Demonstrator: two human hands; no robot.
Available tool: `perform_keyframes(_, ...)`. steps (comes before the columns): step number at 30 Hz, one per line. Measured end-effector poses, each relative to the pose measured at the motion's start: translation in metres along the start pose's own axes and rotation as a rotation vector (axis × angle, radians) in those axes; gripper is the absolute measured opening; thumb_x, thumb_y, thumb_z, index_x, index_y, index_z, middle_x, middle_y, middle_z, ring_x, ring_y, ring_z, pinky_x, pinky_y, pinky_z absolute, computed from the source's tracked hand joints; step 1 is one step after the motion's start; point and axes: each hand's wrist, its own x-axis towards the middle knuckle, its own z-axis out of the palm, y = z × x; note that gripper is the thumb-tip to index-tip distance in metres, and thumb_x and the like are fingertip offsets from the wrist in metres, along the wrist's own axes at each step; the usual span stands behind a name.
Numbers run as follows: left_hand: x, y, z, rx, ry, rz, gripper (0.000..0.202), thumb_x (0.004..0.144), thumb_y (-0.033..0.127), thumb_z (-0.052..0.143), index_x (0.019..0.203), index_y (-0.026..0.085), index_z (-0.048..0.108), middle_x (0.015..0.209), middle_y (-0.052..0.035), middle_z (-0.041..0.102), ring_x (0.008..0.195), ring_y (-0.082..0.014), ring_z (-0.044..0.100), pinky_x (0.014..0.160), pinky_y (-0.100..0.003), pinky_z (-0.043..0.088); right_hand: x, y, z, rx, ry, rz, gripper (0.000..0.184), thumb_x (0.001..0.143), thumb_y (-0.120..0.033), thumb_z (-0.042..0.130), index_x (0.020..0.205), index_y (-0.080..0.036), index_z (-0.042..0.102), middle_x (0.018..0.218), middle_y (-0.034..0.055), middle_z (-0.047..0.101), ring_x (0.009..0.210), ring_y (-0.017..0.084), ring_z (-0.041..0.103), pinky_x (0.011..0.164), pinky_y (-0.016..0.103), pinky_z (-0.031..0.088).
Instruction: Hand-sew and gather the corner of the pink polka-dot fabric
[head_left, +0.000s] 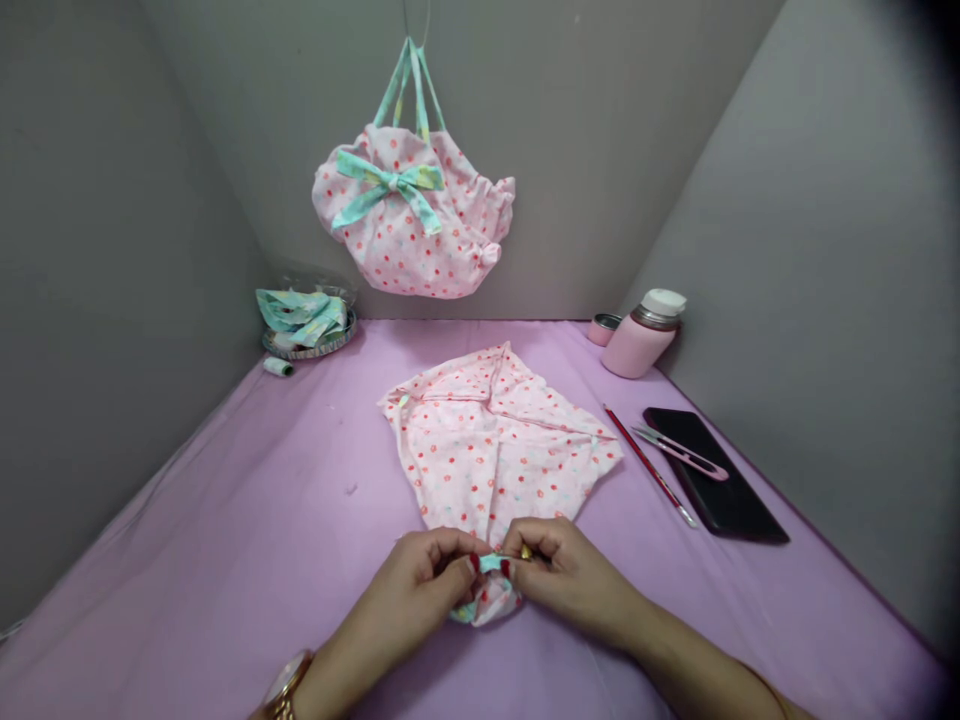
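A pink dotted cloth (495, 440) lies folded on the purple table cover (247, 520), its near corner gathered up. My left hand (424, 580) and my right hand (562, 570) are both closed in a pinch on that gathered corner, where a mint-green strip (491, 562) shows between the fingertips. A small gold-coloured thing, perhaps a pin, glints at my right fingertips (526, 552). A watch sits on my left wrist.
A finished pink bag with a green bow (412, 215) hangs on the back wall. A dish of green ribbons (304, 320) and a thread spool (277, 367) sit back left. At right: pink flask (641, 335), red pencil (649, 465), thread snips (679, 452) on a black phone (712, 475).
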Motion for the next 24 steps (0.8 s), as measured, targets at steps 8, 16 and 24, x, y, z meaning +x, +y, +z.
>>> perform_keyframes(8, 0.0016, -0.0082, -0.0012, 0.077, 0.0, 0.012, 0.022, 0.075, 0.03, 0.059, 0.083, 0.012, 0.069, 0.063, -0.0014, 0.06, 0.055, -0.0097, 0.047, 0.052, -0.022, 0.034, 0.001, -0.0008, 0.0002, -0.028, 0.006, 0.012, 0.008, 0.07, -0.011, 0.049, 0.063, -0.013, 0.053, 0.056, -0.0046, 0.042, 0.053, 0.007, 0.035, 0.048, 0.018, 0.025)
perform_keyframes(16, -0.0005, -0.0063, -0.0021, 0.161, 0.035, 0.077, 0.024, 0.077, 0.031, 0.058, 0.086, 0.012, 0.069, 0.067, -0.0032, 0.064, 0.057, -0.0106, 0.049, 0.054, -0.021, 0.037, 0.0009, 0.0019, 0.0007, 0.125, 0.011, 0.006, 0.018, 0.073, -0.027, 0.062, 0.084, -0.014, 0.056, 0.07, -0.002, 0.053, 0.055, 0.007, 0.042, 0.05, 0.017, 0.032)
perform_keyframes(24, 0.001, -0.0096, 0.0, 0.201, 0.083, 0.102, 0.017, 0.076, 0.026, 0.058, 0.08, 0.014, 0.068, 0.069, -0.0026, 0.065, 0.059, -0.0106, 0.051, 0.054, -0.02, 0.039, 0.0003, 0.003, 0.0006, -0.111, 0.038, -0.061, 0.018, 0.078, -0.023, 0.055, 0.068, -0.011, 0.063, 0.061, 0.0002, 0.057, 0.057, 0.009, 0.047, 0.052, 0.019, 0.035)
